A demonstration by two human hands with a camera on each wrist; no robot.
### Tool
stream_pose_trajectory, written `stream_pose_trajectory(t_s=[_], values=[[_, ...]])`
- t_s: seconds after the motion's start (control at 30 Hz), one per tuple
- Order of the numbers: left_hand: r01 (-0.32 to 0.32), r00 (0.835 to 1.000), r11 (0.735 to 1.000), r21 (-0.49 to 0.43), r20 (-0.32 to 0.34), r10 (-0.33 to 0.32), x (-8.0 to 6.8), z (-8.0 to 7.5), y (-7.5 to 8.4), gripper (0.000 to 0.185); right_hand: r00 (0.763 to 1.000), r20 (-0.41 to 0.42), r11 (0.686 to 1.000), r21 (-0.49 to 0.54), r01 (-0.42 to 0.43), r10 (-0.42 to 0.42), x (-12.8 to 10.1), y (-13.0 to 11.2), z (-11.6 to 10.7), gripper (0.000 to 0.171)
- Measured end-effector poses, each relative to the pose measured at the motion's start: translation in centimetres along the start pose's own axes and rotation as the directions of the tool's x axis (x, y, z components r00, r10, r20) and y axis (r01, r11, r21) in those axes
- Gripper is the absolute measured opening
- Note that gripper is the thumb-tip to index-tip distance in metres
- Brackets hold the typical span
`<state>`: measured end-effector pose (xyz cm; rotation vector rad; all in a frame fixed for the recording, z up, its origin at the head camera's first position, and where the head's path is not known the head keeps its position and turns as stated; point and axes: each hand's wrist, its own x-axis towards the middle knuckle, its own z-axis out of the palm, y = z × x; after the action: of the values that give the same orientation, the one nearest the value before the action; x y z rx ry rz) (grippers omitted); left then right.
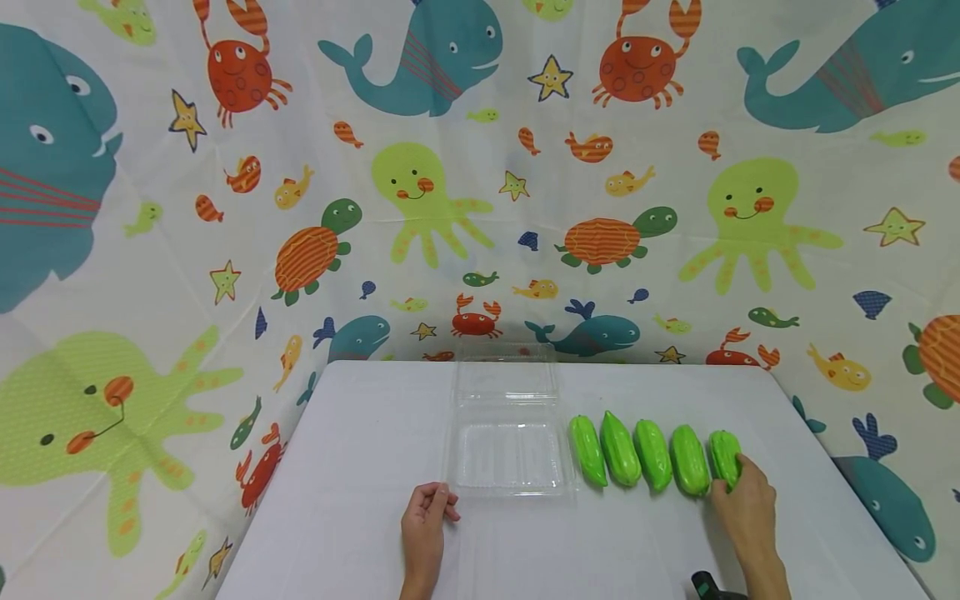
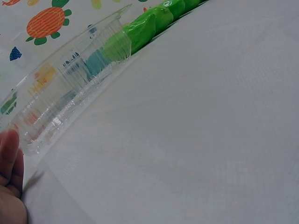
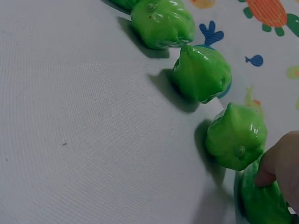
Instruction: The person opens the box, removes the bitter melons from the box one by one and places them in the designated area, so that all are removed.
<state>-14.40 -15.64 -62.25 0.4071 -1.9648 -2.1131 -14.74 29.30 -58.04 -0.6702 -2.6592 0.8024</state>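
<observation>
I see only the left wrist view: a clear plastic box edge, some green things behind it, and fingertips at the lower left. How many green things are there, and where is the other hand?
Observer: Five green vegetables lie in a row on the white table, to the right of the clear container.
Operator: And the right hand?
Observer: The right hand touches the rightmost vegetable, at the end of the row farthest from the container.
Operator: Is the container open?
Observer: Yes, its lid lies folded back behind the tray, and the tray holds nothing.
Operator: Does my left hand hold it?
Observer: The left hand is at the tray's near left corner; whether it grips is unclear.
</observation>
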Motion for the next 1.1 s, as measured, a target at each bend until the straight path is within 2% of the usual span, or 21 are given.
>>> stream_pose_trajectory(t_s=[0.53,0.8,1.1], values=[[0.008,1.0,1.0,-0.009,0.007,-0.008,-0.1,0.0,0.1,0.025,0.998,0.06,1.0,-0.028,-0.014,0.016,0.0,-0.3,-0.3,0.063],[0.008,1.0,1.0,0.008,0.006,-0.008,-0.2,0.1,0.2,0.024,0.999,0.049,1.0,-0.022,0.005,-0.004,0.0,-0.3,-0.7,0.063],[0.004,1.0,1.0,0.015,-0.007,-0.004,0.0,0.2,0.1,0.02,1.0,0.022,1.0,-0.015,0.012,-0.012,-0.5,-1.6,-1.8,0.063]])
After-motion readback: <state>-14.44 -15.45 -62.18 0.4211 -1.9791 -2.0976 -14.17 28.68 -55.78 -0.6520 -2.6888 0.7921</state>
